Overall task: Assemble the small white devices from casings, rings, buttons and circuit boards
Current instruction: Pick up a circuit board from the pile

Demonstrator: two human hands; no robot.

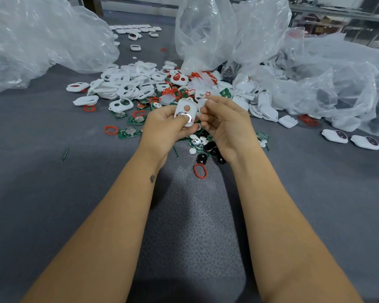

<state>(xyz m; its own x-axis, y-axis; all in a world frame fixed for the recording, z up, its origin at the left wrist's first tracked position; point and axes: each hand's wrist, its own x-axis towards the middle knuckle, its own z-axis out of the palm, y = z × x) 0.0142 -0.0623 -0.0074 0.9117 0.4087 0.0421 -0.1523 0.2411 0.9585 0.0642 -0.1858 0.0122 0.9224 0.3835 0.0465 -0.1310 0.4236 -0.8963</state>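
Left hand (162,125) gripping white casing (184,114), thumb across its lower opening, round hole visible above. Right hand (223,123) just beside, fingers curled, pinching small white piece (202,103) at casing's right edge. Both held above grey counter (53,193). Behind: heap of casings (123,84), red rings (198,170), green circuit boards (127,133). Clear plastic bags (206,29) further back.

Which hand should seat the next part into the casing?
Probably the right hand: its fingers pinch a small white part beside the white casing, while the left hand grips that casing, thumb across it, so it can't place anything.
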